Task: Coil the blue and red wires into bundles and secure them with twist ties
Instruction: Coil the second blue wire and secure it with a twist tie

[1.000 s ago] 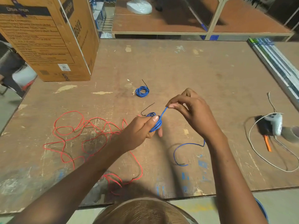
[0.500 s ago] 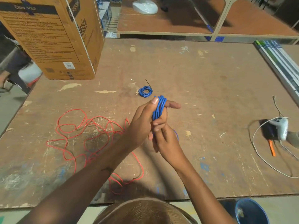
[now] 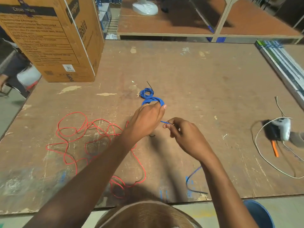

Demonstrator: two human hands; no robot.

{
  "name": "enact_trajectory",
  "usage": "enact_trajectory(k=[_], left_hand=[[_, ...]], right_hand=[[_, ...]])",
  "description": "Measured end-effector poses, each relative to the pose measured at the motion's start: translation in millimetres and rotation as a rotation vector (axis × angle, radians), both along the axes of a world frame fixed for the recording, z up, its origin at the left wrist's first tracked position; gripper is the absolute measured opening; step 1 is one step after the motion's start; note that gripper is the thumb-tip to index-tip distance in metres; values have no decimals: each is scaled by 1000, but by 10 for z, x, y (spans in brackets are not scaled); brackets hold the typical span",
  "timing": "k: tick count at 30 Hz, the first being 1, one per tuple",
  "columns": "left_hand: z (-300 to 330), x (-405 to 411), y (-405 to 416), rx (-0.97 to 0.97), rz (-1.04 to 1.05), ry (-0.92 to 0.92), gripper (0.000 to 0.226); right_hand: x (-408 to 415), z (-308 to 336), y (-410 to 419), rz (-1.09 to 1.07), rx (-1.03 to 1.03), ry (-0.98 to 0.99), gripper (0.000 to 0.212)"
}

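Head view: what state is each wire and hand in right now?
Blue coil: partly wound, held up by left hand.
Blue wire tail: loose, pinched by right hand.
Small blue bundle: coiled, lying on table.
Red wire: uncoiled, sprawled.

On the worn plywood counter (image 3: 205,83): large printed cardboard box (image 3: 49,40) at ten o'clock, small tied blue wire bundle (image 3: 146,93) at centre, loose red wire tangle (image 3: 92,139) at eight o'clock, white corded device (image 3: 282,129) at three o'clock.
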State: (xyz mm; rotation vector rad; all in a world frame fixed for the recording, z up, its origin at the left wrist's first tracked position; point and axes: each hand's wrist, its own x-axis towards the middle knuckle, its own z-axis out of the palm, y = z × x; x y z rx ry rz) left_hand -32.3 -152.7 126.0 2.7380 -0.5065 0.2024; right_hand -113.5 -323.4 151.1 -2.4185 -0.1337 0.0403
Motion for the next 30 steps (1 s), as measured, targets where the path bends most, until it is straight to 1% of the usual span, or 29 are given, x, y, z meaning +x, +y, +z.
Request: enact_trajectory(k=[3,4,5,7,8,10,12,14,15,16,18,19,20,22,24,26,28,30], left_hand=[[-63,-50,112,-41,-49,87,64],[-83,-94,144,-99,-89,111,62],[-80,-157,179,-187,-140,146,59],[-17,-317,205,-457,-210,348,55],[28,-390,212,-566,-244,473,55],[104,-463,250,-734,-295,685,59],[184,-475,312,-866,-341,803,62],[267,-450,360,-903,-422,873,62],[308,-445,370,-909,-461,907,61],[332,-443,373,-930,-482,938,60],[373,-472,343,-1084,-480,1004,58],[382,-485,306,-1190,-462,1010,57],[382,-494,252,-1297,-437,983,56],[410,-491,154,-1452,-393,873,52],[437,-457,80,-1461,-368,745,56],[439,-426,8,-1393,-354,625,53],[415,-417,-71,-1382,-332,539,50],[382,-406,-109,-1375,-300,486,49]], right_hand=[[94,104,-182,34,-206,-56,17],[135,152,-243,42,-261,-103,16],[184,199,-306,58,-289,-154,16],[289,260,-416,126,-263,-217,17],[340,261,-455,165,-197,-224,18],[436,195,-487,229,13,-249,16],[500,58,-447,236,222,-278,13],[530,-100,-363,197,448,-248,13],[524,-165,-304,177,560,-229,17],[508,-230,-228,148,655,-211,25],[438,-370,-33,66,784,-165,46],[392,-445,80,14,834,-138,52],[347,-527,200,-34,873,-101,54],[216,-685,429,-112,886,-36,41],[44,-797,608,-97,760,-3,30],[-108,-807,724,-18,585,32,24],[-175,-668,756,80,414,57,21],[-189,-455,733,190,265,152,12]])
